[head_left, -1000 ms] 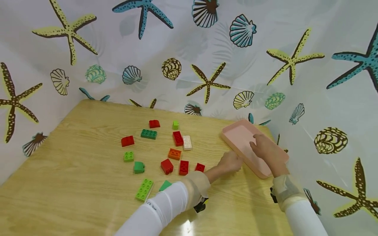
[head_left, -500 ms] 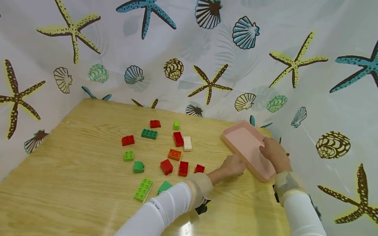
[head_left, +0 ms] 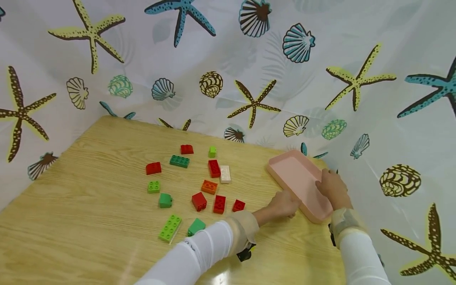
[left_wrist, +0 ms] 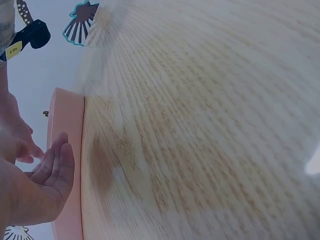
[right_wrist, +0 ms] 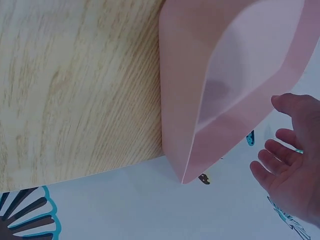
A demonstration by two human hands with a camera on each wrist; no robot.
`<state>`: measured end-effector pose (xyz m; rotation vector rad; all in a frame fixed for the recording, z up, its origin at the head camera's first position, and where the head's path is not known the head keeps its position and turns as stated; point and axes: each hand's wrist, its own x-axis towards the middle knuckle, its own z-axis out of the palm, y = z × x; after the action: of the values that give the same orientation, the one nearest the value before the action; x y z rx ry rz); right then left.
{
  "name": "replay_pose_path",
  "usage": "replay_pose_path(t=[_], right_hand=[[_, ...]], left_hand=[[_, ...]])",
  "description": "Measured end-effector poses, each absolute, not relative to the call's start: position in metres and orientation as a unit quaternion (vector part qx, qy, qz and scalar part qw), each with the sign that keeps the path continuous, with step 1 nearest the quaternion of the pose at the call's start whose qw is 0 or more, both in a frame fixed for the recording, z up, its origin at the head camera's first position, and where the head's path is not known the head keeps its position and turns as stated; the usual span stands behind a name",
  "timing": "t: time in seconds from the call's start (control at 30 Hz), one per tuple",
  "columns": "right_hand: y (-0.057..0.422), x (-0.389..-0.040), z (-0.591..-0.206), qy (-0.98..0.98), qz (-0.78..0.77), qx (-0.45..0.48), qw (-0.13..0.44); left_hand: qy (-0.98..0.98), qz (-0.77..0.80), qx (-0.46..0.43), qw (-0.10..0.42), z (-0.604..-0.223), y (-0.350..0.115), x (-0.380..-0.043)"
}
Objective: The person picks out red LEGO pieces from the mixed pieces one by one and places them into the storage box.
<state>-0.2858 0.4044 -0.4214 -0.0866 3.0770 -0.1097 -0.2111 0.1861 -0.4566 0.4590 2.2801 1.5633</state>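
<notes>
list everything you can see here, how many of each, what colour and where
table: 1, light wood, below everything
cloth: one or more sheets, white with sea-life prints, around the table
tray: 1, pink, right side of table
red blocks: 6, red, scattered left of tray
orange block: 1, orange, mid-group
white block: 1, white, next to a red one
lime blocks: 3, light green, back, left, front
green blocks: 3, darker green, back, left, front
left hand: 1, bare, at tray's left side
right hand: 1, bare, at tray's right rim
sleeves: 2, white, on both arms
</notes>
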Motion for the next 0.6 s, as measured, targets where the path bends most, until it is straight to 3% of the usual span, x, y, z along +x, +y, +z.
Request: replay_pose_path(t=[0.3, 0.6], right_hand=[[0.398, -0.293, -0.414, 0.997, -0.033, -0.015, 0.063], [0.403, -0.296, -0.410, 0.996, -0.039, -0.003, 0.083]], left_hand=[[0.825, 0.516, 0.104, 0.203, -0.452, 0.197, -0.207], [0.844, 0.489, 0.081, 0.204, -0.451, 0.203, -0.211]])
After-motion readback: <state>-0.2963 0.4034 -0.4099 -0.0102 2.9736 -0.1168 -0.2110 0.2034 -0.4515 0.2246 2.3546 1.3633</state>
